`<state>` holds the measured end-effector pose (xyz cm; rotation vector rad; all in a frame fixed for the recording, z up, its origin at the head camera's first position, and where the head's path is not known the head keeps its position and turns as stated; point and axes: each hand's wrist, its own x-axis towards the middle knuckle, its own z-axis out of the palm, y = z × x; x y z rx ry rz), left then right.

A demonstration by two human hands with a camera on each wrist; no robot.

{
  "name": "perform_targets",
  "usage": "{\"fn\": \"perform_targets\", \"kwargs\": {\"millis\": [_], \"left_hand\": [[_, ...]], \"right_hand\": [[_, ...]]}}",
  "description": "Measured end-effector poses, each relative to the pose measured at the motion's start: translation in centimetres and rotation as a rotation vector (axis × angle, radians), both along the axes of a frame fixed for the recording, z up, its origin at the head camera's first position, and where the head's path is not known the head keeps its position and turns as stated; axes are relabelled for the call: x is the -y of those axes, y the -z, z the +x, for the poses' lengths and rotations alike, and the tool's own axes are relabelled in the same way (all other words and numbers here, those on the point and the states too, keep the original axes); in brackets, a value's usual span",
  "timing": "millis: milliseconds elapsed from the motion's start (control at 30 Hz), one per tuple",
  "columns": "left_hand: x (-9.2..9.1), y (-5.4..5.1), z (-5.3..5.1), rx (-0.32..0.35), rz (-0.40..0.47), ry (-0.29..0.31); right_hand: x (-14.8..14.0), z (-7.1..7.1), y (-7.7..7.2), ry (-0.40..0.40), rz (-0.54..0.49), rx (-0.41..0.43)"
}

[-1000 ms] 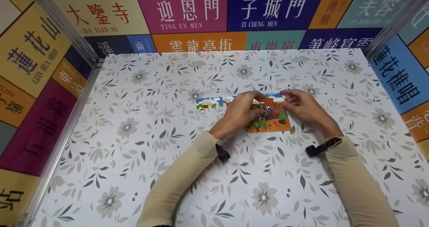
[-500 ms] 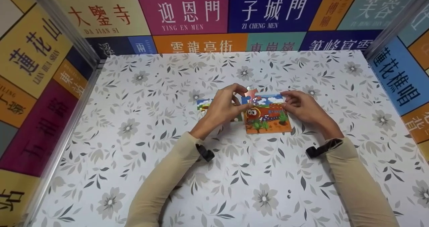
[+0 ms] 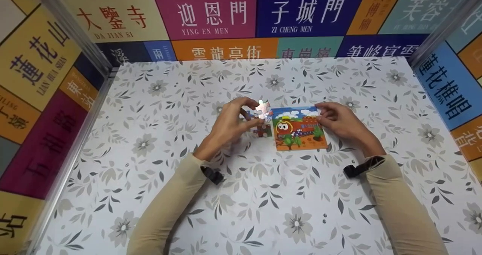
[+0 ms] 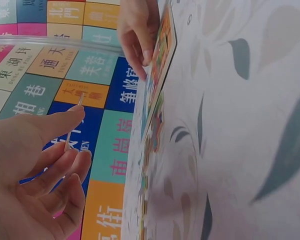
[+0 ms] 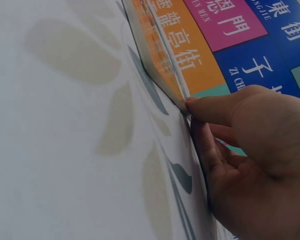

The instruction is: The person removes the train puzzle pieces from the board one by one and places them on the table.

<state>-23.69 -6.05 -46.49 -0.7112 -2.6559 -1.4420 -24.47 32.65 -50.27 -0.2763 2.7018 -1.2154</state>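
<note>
My left hand (image 3: 229, 122) pinches a jigsaw piece (image 3: 263, 111) between thumb and fingertips, raised just left of a square puzzle board (image 3: 301, 136). In the left wrist view the piece (image 4: 68, 137) appears edge-on. A red cartoon train with a blue sky and orange ground covers the board. My right hand (image 3: 339, 121) grips the board's right edge near its upper corner; in the right wrist view the thumb lies at the corner of the board (image 5: 157, 62). Loose puzzle pieces (image 3: 264, 132) lie left of the board, partly hidden by my left hand.
The white tabletop (image 3: 248, 202) has a grey leaf and flower pattern. Upright panels (image 3: 211, 14) with coloured blocks and Chinese lettering stand behind and at both sides. Each wrist carries a black strap (image 3: 356, 170).
My left hand has lifted the jigsaw piece off the board and moved left with it, uncovering the train picture. My right hand has stayed at the board's right edge.
</note>
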Motion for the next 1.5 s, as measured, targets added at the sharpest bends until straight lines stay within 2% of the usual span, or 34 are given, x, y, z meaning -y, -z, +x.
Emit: {"fn": "perform_targets", "kwargs": {"millis": [267,500,800,967,1200,1500], "left_hand": [[1.8,0.6,0.4,-0.041,-0.04,-0.002],[3.2,1.0,0.9,-0.019,-0.067,-0.007],[4.2,1.8,0.9,0.052,-0.155,0.013],[4.4,1.8,0.8,0.067,-0.226,0.018],[4.3,2.2,0.9,0.092,-0.31,-0.017],[4.1,2.3,1.0,0.193,-0.301,-0.016]], "right_hand": [[0.2,0.0,0.1,0.009,-0.009,0.017],[0.1,-0.2,0.1,0.006,-0.003,0.015],[-0.2,-0.2,0.2,-0.026,-0.001,-0.006],[-0.1,-0.3,0.2,-0.008,0.001,0.004],[0.0,-0.2,0.0,0.0,-0.009,0.01],[0.0,-0.2,0.2,-0.008,-0.013,-0.013]]}}
